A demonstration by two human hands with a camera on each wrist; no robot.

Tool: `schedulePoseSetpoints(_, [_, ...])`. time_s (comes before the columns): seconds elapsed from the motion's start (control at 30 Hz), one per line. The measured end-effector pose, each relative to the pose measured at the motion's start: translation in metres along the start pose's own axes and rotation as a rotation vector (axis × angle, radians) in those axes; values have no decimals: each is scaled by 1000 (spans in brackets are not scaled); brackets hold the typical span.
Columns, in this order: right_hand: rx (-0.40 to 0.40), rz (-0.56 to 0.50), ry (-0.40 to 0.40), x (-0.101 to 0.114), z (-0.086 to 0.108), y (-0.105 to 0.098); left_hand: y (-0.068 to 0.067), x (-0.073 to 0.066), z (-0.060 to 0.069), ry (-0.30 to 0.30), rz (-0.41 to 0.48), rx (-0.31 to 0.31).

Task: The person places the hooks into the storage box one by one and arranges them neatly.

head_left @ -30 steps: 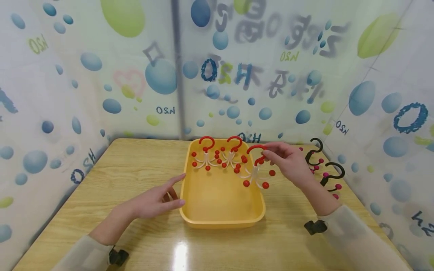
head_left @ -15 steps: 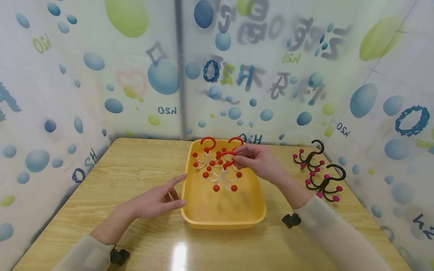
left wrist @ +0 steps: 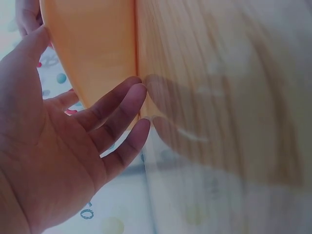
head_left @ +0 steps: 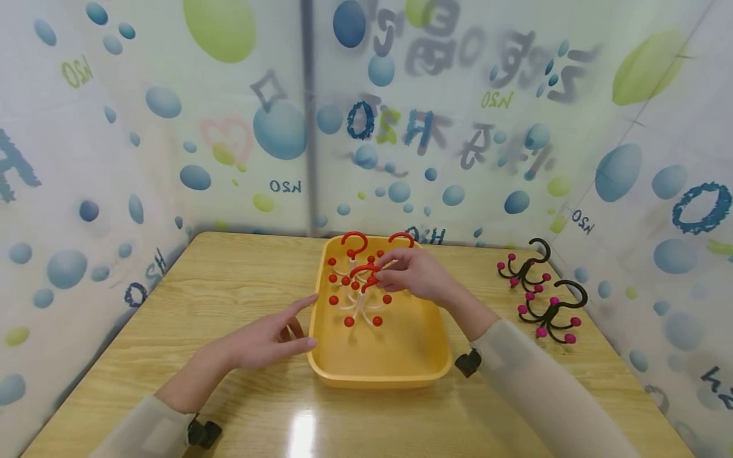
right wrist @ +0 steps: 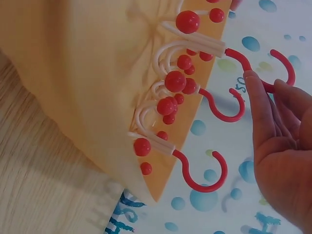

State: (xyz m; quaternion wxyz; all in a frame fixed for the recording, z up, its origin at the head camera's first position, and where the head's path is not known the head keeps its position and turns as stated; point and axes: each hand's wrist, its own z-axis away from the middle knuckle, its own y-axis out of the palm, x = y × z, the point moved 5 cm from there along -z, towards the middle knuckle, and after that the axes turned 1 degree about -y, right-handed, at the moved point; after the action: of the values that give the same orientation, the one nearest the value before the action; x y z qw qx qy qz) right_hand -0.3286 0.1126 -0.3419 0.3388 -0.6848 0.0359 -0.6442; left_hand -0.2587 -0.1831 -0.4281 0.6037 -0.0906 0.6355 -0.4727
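My right hand [head_left: 415, 275] pinches the red hook of a white multi-arm hook hanger [head_left: 361, 300] with red ball tips, upright over the middle of a yellow plastic tray [head_left: 380, 381]. From the right wrist view, thumb and fingertips meet on that red hook [right wrist: 246, 61]; whether the ball tips touch the tray floor, I cannot tell. Two matching hangers stand at the tray's back: one at left [head_left: 355, 242], the other [head_left: 402, 238] partly hidden behind my right hand. My left hand [head_left: 266, 340] touches the tray's left side with extended fingers, its palm [left wrist: 58, 141] holding nothing.
Two black hook hangers with pink ball tips, one farther back [head_left: 523, 272] and one nearer [head_left: 551, 312], stand on the wooden table [head_left: 240, 273] to the tray's right. Patterned fabric walls [head_left: 229, 159] rise around the table's back and sides.
My right hand has carried the red-hooked hanger leftward from above the tray's right rim to over its middle. The left hand stays at the tray's side. The black hangers have come into fuller view.
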Motion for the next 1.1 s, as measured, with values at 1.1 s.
schedulePoseSetpoints(1.1, [28,-27,58,-5,-36,10,0,-1,-1,-14,8,9])
